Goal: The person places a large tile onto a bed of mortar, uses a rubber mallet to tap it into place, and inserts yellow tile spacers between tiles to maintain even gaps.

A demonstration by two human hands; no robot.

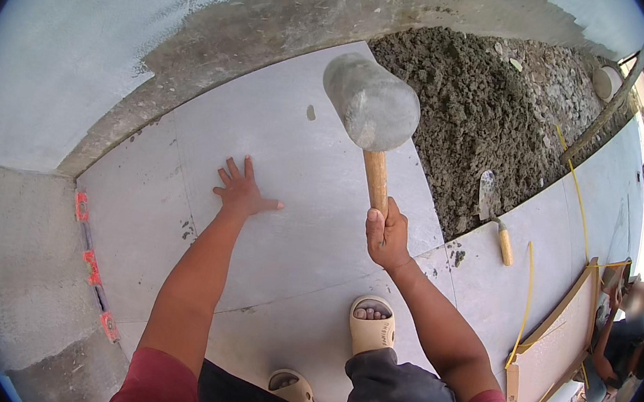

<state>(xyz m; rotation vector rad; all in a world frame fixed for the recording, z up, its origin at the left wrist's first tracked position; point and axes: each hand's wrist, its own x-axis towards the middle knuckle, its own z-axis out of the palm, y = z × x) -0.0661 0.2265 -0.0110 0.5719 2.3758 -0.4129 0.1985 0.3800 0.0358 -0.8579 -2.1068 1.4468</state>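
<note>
My right hand (387,237) is closed round the wooden handle of a mallet (371,104). Its large grey head is raised above a big light-grey floor tile (269,109). With fingers spread, my left hand (241,194) rests on that same tile, left of the mallet. Wet grey mortar (464,114) lies in a rough heap past the tile's right edge. A trowel (503,237) with a wooden handle lies there, its blade on the mortar and its handle over the neighbouring tile.
A red spirit level (93,267) lies along the left wall. Plastered wall (277,27) curves round the far side. To the right are yellow straps (574,188), an opened cardboard box (558,343), a pole (610,106) and another person (621,342). My sandalled feet stand on the tiles.
</note>
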